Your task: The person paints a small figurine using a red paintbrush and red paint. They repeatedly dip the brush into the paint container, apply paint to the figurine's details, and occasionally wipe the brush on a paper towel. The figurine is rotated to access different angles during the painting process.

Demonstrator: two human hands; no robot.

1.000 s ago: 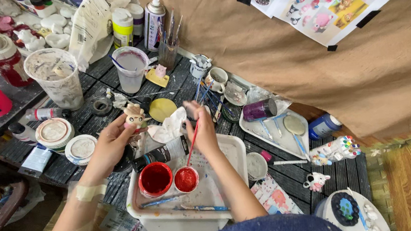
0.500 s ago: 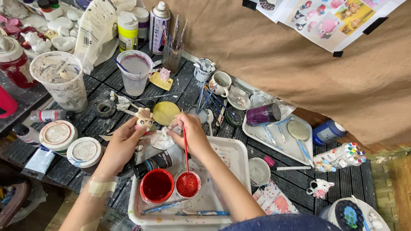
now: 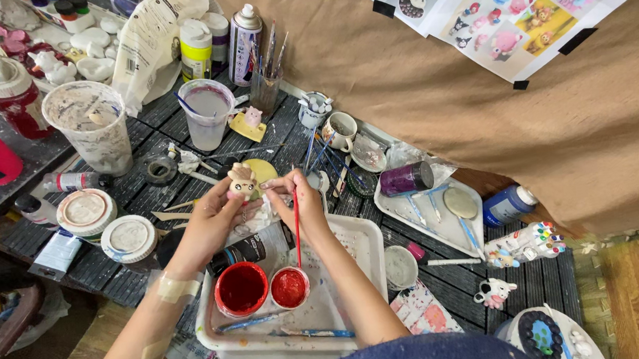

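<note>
Left hand (image 3: 213,224): I am gripping a small cream animal figurine (image 3: 243,183) above the slatted table (image 3: 130,183).
Right hand (image 3: 302,203): I am pinching a red-handled paintbrush (image 3: 297,231), its handle hanging over 2 red paint cups (image 3: 241,288) in the white tray (image 3: 358,237).

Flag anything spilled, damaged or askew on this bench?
Nothing looks spilled or broken. The purple jar lies on its side on the small tray, and the white tray is paint-smeared. The left hand holds a small figurine; the right hand holds a red brush.

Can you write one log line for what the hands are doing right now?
left hand: holds small figurine | right hand: holds red brush, touching figurine | below: two red paint cups in white tray
</note>
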